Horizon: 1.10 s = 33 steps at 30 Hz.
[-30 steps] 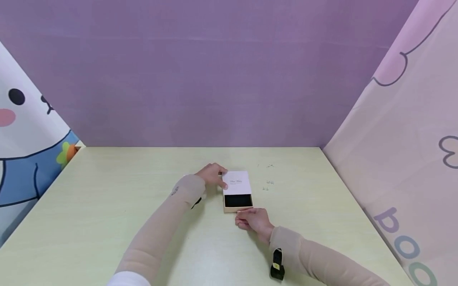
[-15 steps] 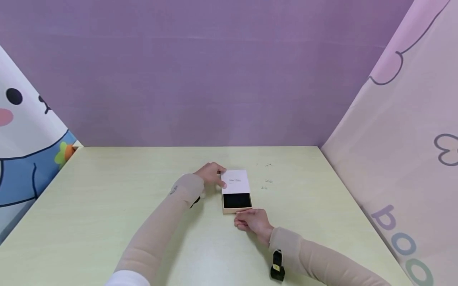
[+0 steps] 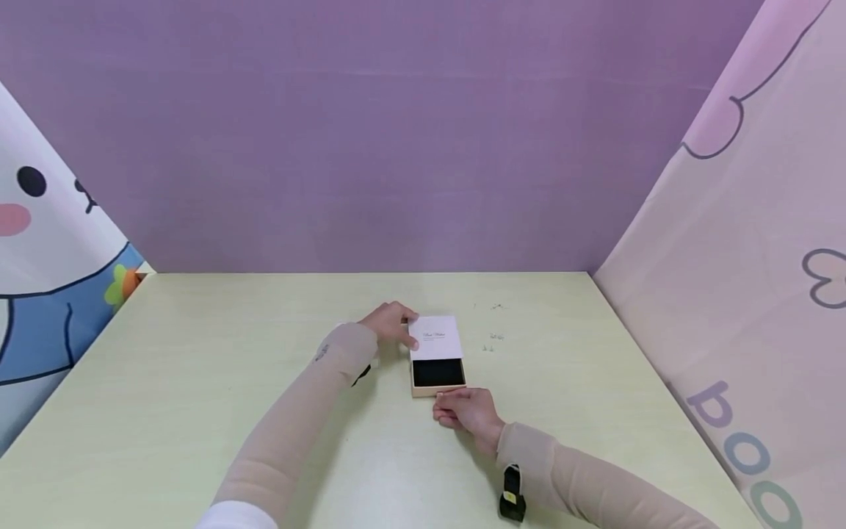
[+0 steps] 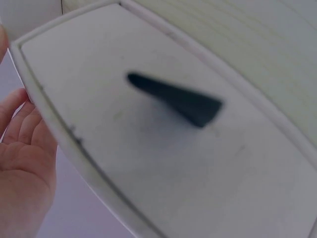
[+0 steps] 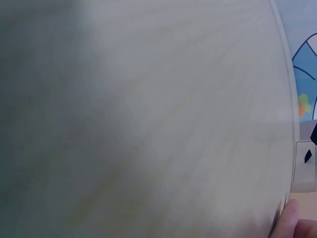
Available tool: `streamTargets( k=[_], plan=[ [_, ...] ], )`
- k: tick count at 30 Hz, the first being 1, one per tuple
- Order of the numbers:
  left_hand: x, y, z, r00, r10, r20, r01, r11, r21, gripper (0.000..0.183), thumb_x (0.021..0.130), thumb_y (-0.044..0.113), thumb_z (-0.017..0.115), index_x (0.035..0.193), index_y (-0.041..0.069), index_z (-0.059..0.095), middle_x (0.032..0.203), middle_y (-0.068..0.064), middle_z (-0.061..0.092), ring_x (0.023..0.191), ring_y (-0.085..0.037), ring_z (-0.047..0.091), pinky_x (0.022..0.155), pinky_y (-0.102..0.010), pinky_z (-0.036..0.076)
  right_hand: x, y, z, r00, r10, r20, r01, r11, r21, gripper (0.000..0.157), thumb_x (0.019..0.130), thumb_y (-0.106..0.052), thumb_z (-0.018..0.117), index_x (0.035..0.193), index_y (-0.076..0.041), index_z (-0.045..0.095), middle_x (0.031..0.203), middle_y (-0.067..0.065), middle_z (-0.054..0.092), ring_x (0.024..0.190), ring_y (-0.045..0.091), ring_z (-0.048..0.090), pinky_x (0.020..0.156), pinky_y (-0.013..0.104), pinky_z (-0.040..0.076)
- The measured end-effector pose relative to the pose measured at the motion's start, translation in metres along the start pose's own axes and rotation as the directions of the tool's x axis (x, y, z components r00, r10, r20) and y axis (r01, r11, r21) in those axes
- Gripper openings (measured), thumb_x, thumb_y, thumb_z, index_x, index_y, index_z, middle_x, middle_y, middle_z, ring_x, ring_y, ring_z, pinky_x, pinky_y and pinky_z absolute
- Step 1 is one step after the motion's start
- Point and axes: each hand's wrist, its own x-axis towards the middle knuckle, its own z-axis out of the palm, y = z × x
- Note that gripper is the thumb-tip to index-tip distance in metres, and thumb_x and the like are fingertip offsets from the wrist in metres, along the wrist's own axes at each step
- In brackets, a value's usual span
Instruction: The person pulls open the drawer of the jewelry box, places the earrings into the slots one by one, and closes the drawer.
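A small drawer box lies on the table, its white sleeve [image 3: 438, 345] bearing a line of fine print. Out of the sleeve's near end sticks a tan drawer [image 3: 423, 392] with a black inside. My left hand [image 3: 390, 323] holds the sleeve by its left side, thumb at the near part and fingers toward the back. At the drawer's front edge, my right hand [image 3: 469, 410] pinches with thumb and fingers. In the left wrist view a white box face [image 4: 89, 148] fills the picture, with a dark tapered tab [image 4: 178, 99] on it; the left hand's fingers lie along its edge.
Several small dark marks [image 3: 496, 336] show on the pale table [image 3: 198, 353] right of the box. A purple backdrop [image 3: 370, 147] rises behind the table, and printed cloth panels [image 3: 760, 257] flank both sides. A black wrist device [image 3: 512, 494] hangs under the right sleeve.
The drawer has slid slightly farther out of the sleeve toward me, my right hand moving with it. My left hand stays on the sleeve. The head view has shifted a little.
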Motion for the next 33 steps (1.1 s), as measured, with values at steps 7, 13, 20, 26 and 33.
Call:
streamTargets(
  k=[7, 13, 20, 26, 33],
  plan=[
    [0.0, -0.001, 0.0, 1.0, -0.004, -0.004, 0.004, 1.0, 0.002, 0.069, 0.07, 0.022, 0.08, 0.13, 0.005, 0.051, 0.133, -0.009, 0.052, 0.125, -0.023, 0.046, 0.106, -0.036, 0.036, 0.0, 0.0, 0.001, 1.0, 0.002, 0.001, -0.002, 1.0, 0.003, 0.024, 0.085, -0.01, 0.062, 0.101, 0.009, 0.063, 0.071, 0.004, 0.069, 0.063, 0.008, 0.065, 0.062, 0.021, 0.055],
    [0.002, -0.004, 0.001, 1.0, 0.0, -0.004, 0.0, 1.0, -0.002, 0.069, 0.069, 0.021, 0.08, 0.13, 0.005, 0.051, 0.132, -0.009, 0.052, 0.125, -0.023, 0.046, 0.106, -0.036, 0.036, 0.0, 0.0, 0.001, 1.0, 0.02, 0.004, -0.02, 0.999, 0.025, 0.023, 0.085, -0.008, 0.062, 0.102, 0.009, 0.062, 0.072, 0.005, 0.069, 0.064, 0.009, 0.065, 0.062, 0.021, 0.055],
    [0.002, -0.005, 0.001, 1.0, 0.009, -0.006, -0.009, 1.0, -0.005, 0.069, 0.07, 0.021, 0.08, 0.13, 0.004, 0.051, 0.132, -0.01, 0.052, 0.125, -0.023, 0.046, 0.106, -0.035, 0.035, 0.001, -0.001, -0.002, 0.998, 0.038, 0.054, -0.04, 0.998, 0.038, 0.026, 0.087, -0.01, 0.061, 0.106, 0.008, 0.06, 0.075, 0.004, 0.069, 0.067, 0.008, 0.065, 0.065, 0.022, 0.055],
    [0.0, -0.005, 0.001, 1.0, -0.001, -0.01, 0.001, 1.0, -0.028, 0.069, 0.069, 0.019, 0.08, 0.13, 0.004, 0.05, 0.133, -0.01, 0.052, 0.125, -0.024, 0.046, 0.106, -0.036, 0.035, 0.001, -0.005, -0.01, 0.987, 0.085, 0.133, -0.09, 0.996, 0.029, 0.033, 0.086, -0.018, 0.063, 0.11, 0.004, 0.06, 0.084, 0.006, 0.07, 0.073, 0.011, 0.067, 0.071, 0.024, 0.056],
    [0.001, -0.005, 0.002, 1.0, 0.008, -0.006, -0.009, 1.0, -0.03, 0.069, 0.069, 0.02, 0.08, 0.13, 0.005, 0.051, 0.133, -0.01, 0.052, 0.125, -0.024, 0.046, 0.106, -0.035, 0.035, -0.004, -0.013, -0.023, 0.959, 0.113, 0.259, -0.106, 0.994, -0.041, 0.035, 0.086, -0.022, 0.064, 0.109, 0.004, 0.061, 0.089, 0.007, 0.071, 0.077, 0.012, 0.067, 0.075, 0.025, 0.055]
  ],
)
